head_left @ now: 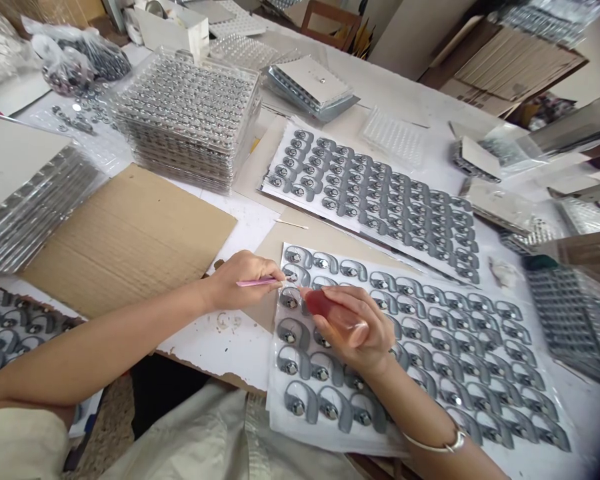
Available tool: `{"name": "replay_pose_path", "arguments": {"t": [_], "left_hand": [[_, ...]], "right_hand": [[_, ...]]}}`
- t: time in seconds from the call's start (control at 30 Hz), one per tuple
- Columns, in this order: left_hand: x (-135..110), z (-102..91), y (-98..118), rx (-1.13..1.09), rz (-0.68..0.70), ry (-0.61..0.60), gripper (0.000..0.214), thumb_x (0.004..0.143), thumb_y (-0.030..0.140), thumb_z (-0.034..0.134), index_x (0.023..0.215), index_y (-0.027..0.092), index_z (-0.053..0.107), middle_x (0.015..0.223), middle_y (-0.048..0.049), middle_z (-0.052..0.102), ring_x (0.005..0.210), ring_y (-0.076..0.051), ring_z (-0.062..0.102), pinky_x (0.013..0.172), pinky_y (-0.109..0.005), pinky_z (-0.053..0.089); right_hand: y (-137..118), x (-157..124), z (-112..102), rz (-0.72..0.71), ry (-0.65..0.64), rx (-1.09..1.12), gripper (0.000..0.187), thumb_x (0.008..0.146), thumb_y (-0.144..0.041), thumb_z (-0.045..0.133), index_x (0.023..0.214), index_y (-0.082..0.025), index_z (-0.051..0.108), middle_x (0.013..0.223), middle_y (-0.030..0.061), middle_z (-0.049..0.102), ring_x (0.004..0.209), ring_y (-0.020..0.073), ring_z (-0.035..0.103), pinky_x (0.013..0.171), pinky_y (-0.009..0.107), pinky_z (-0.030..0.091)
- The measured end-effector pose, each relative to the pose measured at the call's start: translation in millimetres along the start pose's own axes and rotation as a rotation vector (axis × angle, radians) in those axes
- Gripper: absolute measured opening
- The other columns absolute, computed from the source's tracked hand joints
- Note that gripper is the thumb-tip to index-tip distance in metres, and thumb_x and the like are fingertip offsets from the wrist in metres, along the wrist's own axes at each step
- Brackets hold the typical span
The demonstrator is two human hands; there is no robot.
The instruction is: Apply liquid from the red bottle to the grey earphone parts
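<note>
Carefully, the left hand point(243, 283) is pinching a pink pick point(260, 282) at a grey ear-hook earbud point(291, 276) lying in a clear blister sheet point(540, 373), while the right hand's point(353, 327) fingers point(340, 313) are gripping a translucent red bottle point(325, 307). That light, fragile-looking earbud is best taken by its hook.

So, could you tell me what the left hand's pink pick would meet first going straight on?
The pink pick would likely meet the grey ear-hook piece first, though depth is unclear.

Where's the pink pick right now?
In the head view, the pink pick is held in the left hand, its tip at an earbud, just left of the right hand.
</note>
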State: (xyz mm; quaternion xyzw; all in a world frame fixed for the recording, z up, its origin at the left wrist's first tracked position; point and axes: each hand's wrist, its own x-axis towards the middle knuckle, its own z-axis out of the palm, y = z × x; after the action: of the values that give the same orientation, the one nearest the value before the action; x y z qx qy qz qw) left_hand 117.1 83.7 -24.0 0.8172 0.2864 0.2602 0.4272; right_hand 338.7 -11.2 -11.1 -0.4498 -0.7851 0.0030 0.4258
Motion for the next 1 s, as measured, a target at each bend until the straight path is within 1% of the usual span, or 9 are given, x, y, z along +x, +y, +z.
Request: {"name": "replay_pose_path", "arguments": {"t": [0.13,0.33,0.5,0.63,0.83,1.0], "left_hand": [[0.0,-0.3,0.0,-0.034,-0.014,0.002,0.015,0.084,0.026,0.062,0.089,0.016,0.072,0.092,-0.0055,0.076,0.083,-0.019,0.072,0.074,-0.025,0.055],[0.0,0.0,-1.6,-0.05,-0.026,0.005,0.017,0.085,0.028,0.061,0.089,0.016,0.072,0.093,-0.0055,0.076,0.086,-0.019,0.072,0.075,-0.025,0.055],[0.2,0.8,-2.9,-0.053,-0.041,0.015,0.017,0.084,0.029,0.062,0.089,0.017,0.072,0.092,-0.0054,0.076,0.086,-0.019,0.072,0.075,-0.025,0.055],[0.1,1.8,-4.1,-0.063,-0.041,0.019,0.017,0.084,0.029,0.063,0.09,0.016,0.073,0.093,-0.0055,0.076,0.086,-0.019,0.072,0.076,-0.025,0.055],[0.6,1.8,-4.3,-0.086,-0.048,0.022,0.018,0.083,0.03,0.064,0.09,0.016,0.073,0.093,-0.0063,0.076,0.085,-0.019,0.072,0.078,-0.025,0.055],[1.0,1.1,-3.9,-0.101,-0.054,0.019,0.017,0.084,0.031,0.064,0.089,0.017,0.072,0.093,-0.0054,0.076,0.085,-0.019,0.072,0.078,-0.025,0.055]], "right_hand": [[-1.1,-1.7,0.7,-0.044,-0.027,-0.047,0.037,0.076,-0.021,0.073,0.11,-0.014,0.06,0.093,0.0111,0.067,0.083,0.0195,0.066,0.067,0.032,0.06],[-1.4,-5.9,2.5,-0.13,-0.048,-0.096,0.046,0.077,-0.022,0.073,0.118,-0.015,0.055,0.095,0.0113,0.067,0.085,0.0196,0.067,0.067,0.031,0.061],[-5.6,-3.1,1.4,-0.183,-0.084,-0.14,0.046,0.078,-0.024,0.072,0.119,-0.012,0.055,0.095,0.0127,0.067,0.086,0.0197,0.068,0.068,0.03,0.062],[-5.8,-2.7,1.6,-0.178,-0.084,-0.138,0.046,0.078,-0.024,0.072,0.119,-0.013,0.055,0.095,0.0125,0.067,0.086,0.0195,0.068,0.068,0.03,0.062],[-0.5,-6.9,1.7,-0.096,-0.025,-0.078,0.047,0.075,-0.025,0.075,0.117,-0.016,0.057,0.094,0.0104,0.068,0.083,0.0201,0.068,0.065,0.031,0.061],[-0.8,-5.1,-1.0,-0.107,0.021,-0.099,0.045,0.075,-0.026,0.074,0.117,-0.016,0.059,0.091,0.0104,0.068,0.08,0.0204,0.067,0.062,0.032,0.061]]}}
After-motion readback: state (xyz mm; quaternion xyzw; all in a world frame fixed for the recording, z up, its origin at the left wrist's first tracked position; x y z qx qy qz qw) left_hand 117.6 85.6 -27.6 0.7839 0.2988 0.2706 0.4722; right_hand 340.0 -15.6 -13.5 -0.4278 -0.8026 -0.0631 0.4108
